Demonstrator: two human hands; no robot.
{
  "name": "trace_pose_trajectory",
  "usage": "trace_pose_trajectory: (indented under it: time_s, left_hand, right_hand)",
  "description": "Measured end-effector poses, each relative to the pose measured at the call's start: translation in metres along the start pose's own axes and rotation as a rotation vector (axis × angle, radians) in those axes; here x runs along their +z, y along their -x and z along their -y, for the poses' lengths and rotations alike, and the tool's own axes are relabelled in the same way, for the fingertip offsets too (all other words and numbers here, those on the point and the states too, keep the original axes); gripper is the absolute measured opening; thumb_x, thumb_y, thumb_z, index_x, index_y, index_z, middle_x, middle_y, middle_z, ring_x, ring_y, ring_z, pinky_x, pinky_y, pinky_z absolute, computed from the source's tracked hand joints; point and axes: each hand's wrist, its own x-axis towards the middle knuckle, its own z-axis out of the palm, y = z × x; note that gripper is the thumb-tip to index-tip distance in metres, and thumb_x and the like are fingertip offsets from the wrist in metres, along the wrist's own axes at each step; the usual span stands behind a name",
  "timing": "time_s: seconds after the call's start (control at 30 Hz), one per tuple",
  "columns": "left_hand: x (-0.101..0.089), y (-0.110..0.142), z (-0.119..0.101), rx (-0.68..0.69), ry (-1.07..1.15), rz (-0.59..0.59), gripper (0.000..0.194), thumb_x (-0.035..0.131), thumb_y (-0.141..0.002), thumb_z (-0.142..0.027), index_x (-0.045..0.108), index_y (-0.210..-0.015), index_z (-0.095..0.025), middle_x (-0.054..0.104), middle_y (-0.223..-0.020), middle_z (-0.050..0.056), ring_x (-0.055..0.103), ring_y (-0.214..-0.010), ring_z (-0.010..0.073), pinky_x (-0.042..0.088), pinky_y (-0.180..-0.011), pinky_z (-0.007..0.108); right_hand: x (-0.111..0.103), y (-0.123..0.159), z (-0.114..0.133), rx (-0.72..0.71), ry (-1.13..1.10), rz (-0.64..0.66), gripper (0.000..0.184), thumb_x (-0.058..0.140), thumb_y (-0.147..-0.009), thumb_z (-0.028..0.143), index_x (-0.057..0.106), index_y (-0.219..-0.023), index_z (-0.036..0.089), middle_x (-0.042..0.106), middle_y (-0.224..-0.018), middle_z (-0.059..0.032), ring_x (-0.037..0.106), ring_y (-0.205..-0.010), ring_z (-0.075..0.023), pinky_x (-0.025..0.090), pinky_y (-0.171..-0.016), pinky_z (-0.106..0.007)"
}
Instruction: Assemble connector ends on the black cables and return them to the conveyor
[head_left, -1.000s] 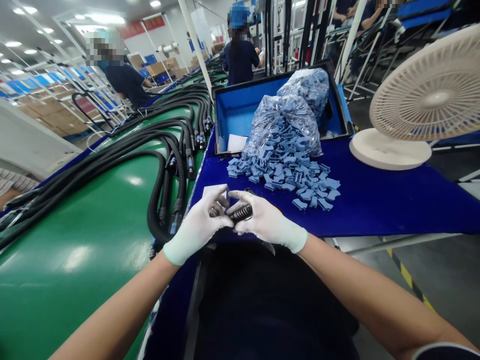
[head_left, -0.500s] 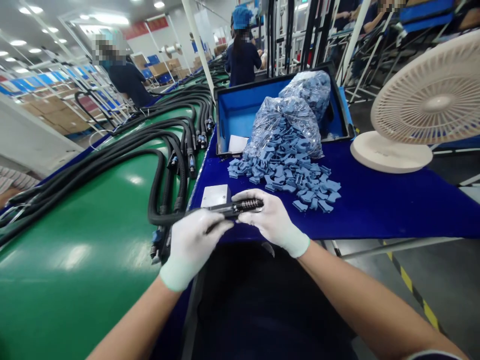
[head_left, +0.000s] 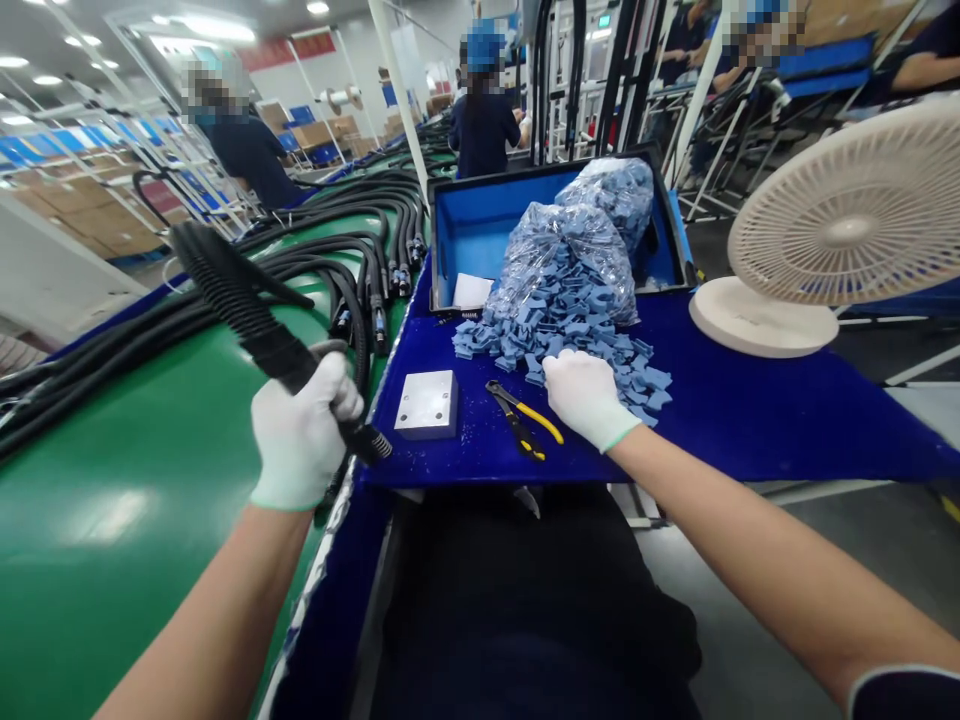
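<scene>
My left hand (head_left: 301, 430), in a white glove, is wrapped round a black corrugated hose (head_left: 240, 300) above the green surface's edge. The hose slants up and to the left, and a coil spring shows at its lower tip. My right hand (head_left: 586, 395), gloved too, is at the near edge of a pile of blue plastic clips (head_left: 555, 310). Its fingers are curled closed, and what they hold, if anything, is hidden. Between the hands lie pliers with yellow and black handles (head_left: 525, 420) and a silver metal block (head_left: 426, 405) with holes.
Behind the pile stands a blue bin (head_left: 469, 215) with bags of clips spilling out. A beige fan (head_left: 844, 235) is on the right. Several black hoses (head_left: 180, 320) lie on the green surface (head_left: 172, 520) at left. People work farther back.
My right hand has let go of the hose end and moved right to the clips. My left hand has shifted left, tilting the hose upward. The pliers have come into view.
</scene>
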Motion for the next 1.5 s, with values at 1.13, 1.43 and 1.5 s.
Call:
trace_pose_trajectory:
  time_s: [1.13, 1.43, 1.5]
  left_hand:
    - [0.008, -0.050, 0.042, 0.009, -0.273, 0.093, 0.033, 0.072, -0.086, -0.033, 0.069, -0.111, -0.013, 0.067, -0.080, 0.003, 0.061, -0.072, 0.0156, 0.050, -0.071, 0.028]
    - [0.011, -0.057, 0.049, -0.081, -0.112, 0.137, 0.030, 0.074, -0.083, -0.034, 0.068, -0.106, -0.014, 0.063, -0.076, 0.001, 0.060, -0.071, 0.0154, 0.053, -0.073, 0.029]
    - [0.011, -0.056, 0.046, -0.084, -0.107, 0.135, 0.033, 0.073, -0.084, -0.037, 0.067, -0.108, -0.015, 0.062, -0.075, 0.000, 0.060, -0.070, 0.0150, 0.053, -0.074, 0.029]
  right_hand:
    - [-0.011, -0.063, 0.143, -0.502, -1.224, 0.201, 0.014, 0.064, -0.089, 0.026, 0.069, -0.088, 0.014, 0.070, -0.079, -0.0003, 0.063, -0.072, -0.0139, 0.045, -0.067, -0.025]
    - [0.009, -0.088, 0.153, -0.497, -1.170, 0.329, 0.037, 0.077, -0.078, 0.048, 0.067, -0.066, 0.014, 0.055, -0.062, 0.0043, 0.047, -0.060, -0.0100, 0.033, -0.058, -0.025]
    - [0.007, -0.090, 0.152, -0.473, -1.163, 0.336, 0.040, 0.078, -0.077, 0.050, 0.065, -0.064, 0.014, 0.053, -0.060, 0.0046, 0.046, -0.058, -0.0098, 0.032, -0.056, -0.025]
